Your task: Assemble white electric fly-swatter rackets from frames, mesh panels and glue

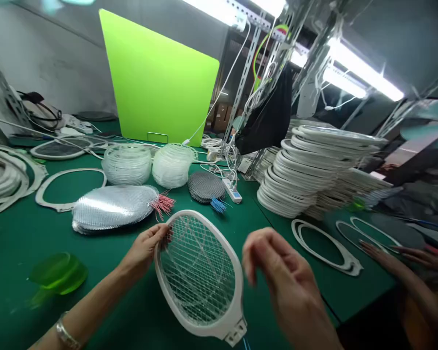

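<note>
A white electric fly swatter head with a metal grid is tilted over the green table, its neck toward me and blue wires at its lower end. My left hand grips the rim at its upper left, thumb on top. Just right of the frame hovers my right hand, apart from it, blurred, with fingers curled; whether anything is in them is hidden. Beyond my left hand lies a stack of silvery mesh sheets with red wires. A darker mesh stack with blue wires sits farther back.
Tall stacked white frames rise at the right, with loose frames before them. Two piles of translucent rings stand behind the mesh. A green translucent piece lies at left. A co-worker's hands are at far right. A power strip lies mid-table.
</note>
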### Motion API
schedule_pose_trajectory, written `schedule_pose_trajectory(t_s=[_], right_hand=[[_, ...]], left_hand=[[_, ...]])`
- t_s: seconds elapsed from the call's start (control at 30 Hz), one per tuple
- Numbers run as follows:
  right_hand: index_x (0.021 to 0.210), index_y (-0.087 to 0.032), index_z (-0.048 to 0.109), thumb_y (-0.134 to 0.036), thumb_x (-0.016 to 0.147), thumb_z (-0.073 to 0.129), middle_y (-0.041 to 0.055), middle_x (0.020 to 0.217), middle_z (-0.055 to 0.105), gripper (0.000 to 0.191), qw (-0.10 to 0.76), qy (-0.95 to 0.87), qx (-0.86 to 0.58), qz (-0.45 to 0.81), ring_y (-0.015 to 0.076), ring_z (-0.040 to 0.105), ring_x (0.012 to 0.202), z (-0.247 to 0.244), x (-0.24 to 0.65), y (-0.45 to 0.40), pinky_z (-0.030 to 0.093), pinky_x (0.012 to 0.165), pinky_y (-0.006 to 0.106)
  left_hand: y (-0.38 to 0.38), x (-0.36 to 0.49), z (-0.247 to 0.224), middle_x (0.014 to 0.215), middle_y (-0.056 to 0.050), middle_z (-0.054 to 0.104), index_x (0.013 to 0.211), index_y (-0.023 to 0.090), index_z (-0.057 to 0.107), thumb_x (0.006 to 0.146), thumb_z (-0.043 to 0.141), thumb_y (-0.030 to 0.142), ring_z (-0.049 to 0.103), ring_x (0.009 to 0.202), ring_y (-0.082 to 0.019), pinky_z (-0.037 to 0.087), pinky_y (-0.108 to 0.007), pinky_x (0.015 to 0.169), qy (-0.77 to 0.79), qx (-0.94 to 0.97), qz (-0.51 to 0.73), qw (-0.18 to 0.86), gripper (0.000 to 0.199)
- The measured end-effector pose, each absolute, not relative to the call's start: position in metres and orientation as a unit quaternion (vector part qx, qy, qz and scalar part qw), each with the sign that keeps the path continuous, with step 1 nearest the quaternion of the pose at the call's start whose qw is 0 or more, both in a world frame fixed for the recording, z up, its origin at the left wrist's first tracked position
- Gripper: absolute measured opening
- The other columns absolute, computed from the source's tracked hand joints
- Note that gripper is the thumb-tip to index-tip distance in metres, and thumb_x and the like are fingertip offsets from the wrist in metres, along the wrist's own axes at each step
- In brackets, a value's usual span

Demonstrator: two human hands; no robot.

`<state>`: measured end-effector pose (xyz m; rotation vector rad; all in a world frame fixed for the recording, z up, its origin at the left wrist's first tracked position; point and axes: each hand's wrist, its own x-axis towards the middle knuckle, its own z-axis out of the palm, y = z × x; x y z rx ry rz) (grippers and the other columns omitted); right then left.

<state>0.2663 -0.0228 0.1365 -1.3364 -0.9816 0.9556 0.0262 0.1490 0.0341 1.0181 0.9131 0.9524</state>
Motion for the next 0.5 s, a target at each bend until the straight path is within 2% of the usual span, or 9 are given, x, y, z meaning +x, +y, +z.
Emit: schedule_pose_trajectory(t_s=[0.07,0.13,0.2,0.27,0.37,0.43,0.5], right_hand=[[0.104,-0.027,0.072,-0.055,0.084,0.066,0.0076,0.113,0.070,0.035,0.555,-0.378,-0.602,0.433,0.0233,0.066,0.100,0.129,0.277,-0.006,0.052,0.086,0.035],[0.111,-0.025,0.071,-0.058,0.082,0.067,0.0090,0.122,0.067,0.044,0.511,-0.291,-0.611,0.531,0.0254,0.066,0.102,0.109,0.280,-0.005,0.052,0.087,0.039],[0.114,-0.021,0.070,-0.056,0.079,0.072,0.0114,0.121,0.068,0.049,0.477,-0.205,-0.583,0.625,0.0257,0.067,0.102,0.084,0.277,-0.016,0.052,0.087,0.039],[0.111,-0.017,0.070,-0.051,0.079,0.075,0.0119,0.113,0.071,0.047,0.484,-0.168,-0.563,0.649,0.0225,0.068,0.097,0.064,0.270,-0.027,0.052,0.083,0.033],[0.104,-0.016,0.072,-0.049,0.081,0.073,0.0099,0.101,0.074,0.041,0.516,-0.178,-0.557,0.627,0.0184,0.069,0.085,0.052,0.261,-0.035,0.052,0.076,0.028],[0.100,-0.015,0.073,-0.049,0.082,0.071,0.0091,0.094,0.074,0.039,0.521,-0.207,-0.552,0.618,0.0184,0.068,0.080,0.053,0.259,-0.035,0.053,0.074,0.029],[0.099,-0.014,0.074,-0.050,0.082,0.072,0.0083,0.089,0.074,0.039,0.523,-0.241,-0.554,0.601,0.0181,0.067,0.077,0.055,0.259,-0.034,0.053,0.072,0.029]], left_hand=[[0.157,0.034,0.023,0.075,-0.004,0.064,0.085,0.013,0.068,0.068,0.076,0.060,0.057,0.063,-0.013,0.047,-0.025,0.059,0.411,0.469,0.406,0.668,0.051],[0.165,0.044,0.014,0.078,-0.006,0.066,0.083,0.013,0.069,0.068,0.073,0.063,0.060,0.067,-0.016,0.049,-0.028,0.063,0.419,0.493,0.393,0.653,0.052],[0.169,0.054,0.010,0.082,-0.008,0.068,0.084,0.013,0.069,0.069,0.070,0.064,0.063,0.076,-0.022,0.052,-0.035,0.072,0.435,0.524,0.386,0.622,0.054],[0.164,0.064,0.012,0.099,-0.011,0.069,0.094,0.014,0.070,0.073,0.068,0.062,0.063,0.099,-0.029,0.049,-0.044,0.091,0.459,0.548,0.393,0.578,0.052],[0.137,0.077,0.031,0.138,-0.008,0.053,0.124,0.025,0.061,0.086,0.063,0.049,0.039,0.135,-0.032,0.028,-0.054,0.113,0.459,0.637,0.424,0.451,0.045],[0.115,0.086,0.048,0.151,-0.004,0.041,0.136,0.034,0.051,0.095,0.054,0.038,0.030,0.143,-0.030,0.027,-0.056,0.115,0.352,0.780,0.400,0.329,0.041],[0.100,0.095,0.063,0.156,-0.003,0.034,0.142,0.038,0.043,0.099,0.047,0.029,0.024,0.146,-0.029,0.027,-0.058,0.116,0.197,0.890,0.327,0.250,0.044]])
